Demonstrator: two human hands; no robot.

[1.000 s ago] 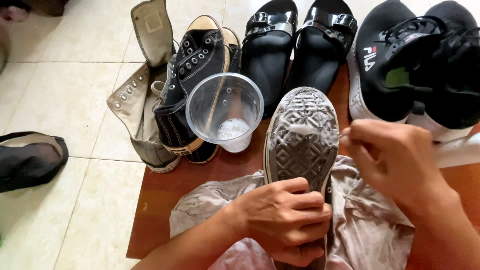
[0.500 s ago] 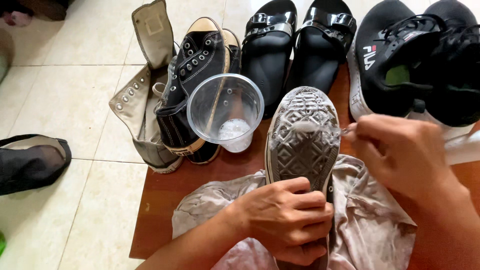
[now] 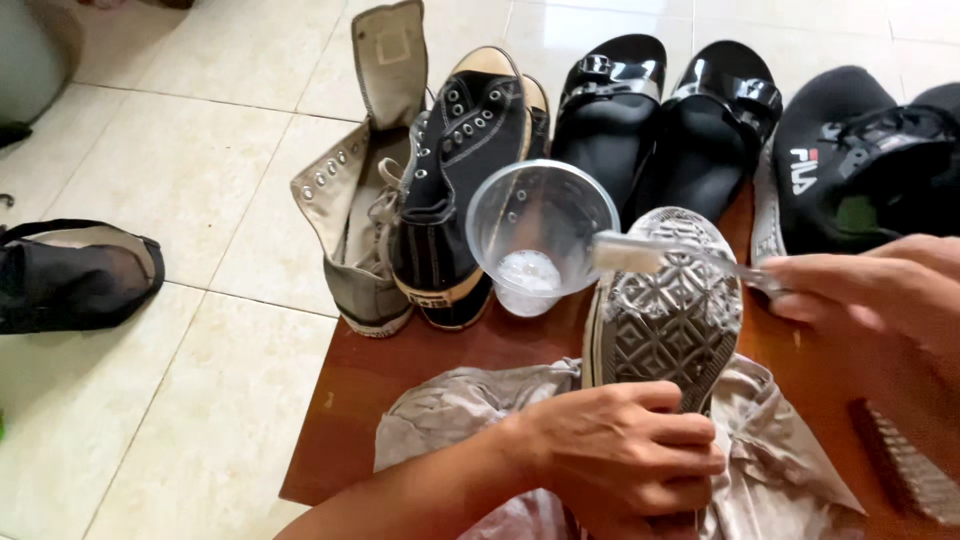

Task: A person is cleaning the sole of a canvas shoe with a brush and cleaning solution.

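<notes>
My left hand (image 3: pixel 620 455) grips the heel end of a sneaker (image 3: pixel 668 310) held sole-up, its grey patterned tread facing me. My right hand (image 3: pixel 880 295) holds a toothbrush (image 3: pixel 660 255) by the handle. The white bristle head reaches left over the toe of the sole, right at the rim of a clear plastic cup (image 3: pixel 538 235). The cup stands on a brown wooden board (image 3: pixel 400 380) and has a little white liquid at the bottom. A crumpled beige cloth (image 3: pixel 450 425) lies under the sneaker and my left hand.
Behind the cup stand a black high-top sneaker (image 3: pixel 460 170), an opened grey high-top (image 3: pixel 365 200), a pair of glossy black sandals (image 3: pixel 660 110) and black sports shoes (image 3: pixel 860 160). A dark shoe (image 3: pixel 75 275) lies on the white tile floor at the left.
My right hand has moved the toothbrush left from the side of the sole, so the bristle head now reaches the cup's rim. My left hand keeps its grip on the sneaker.
</notes>
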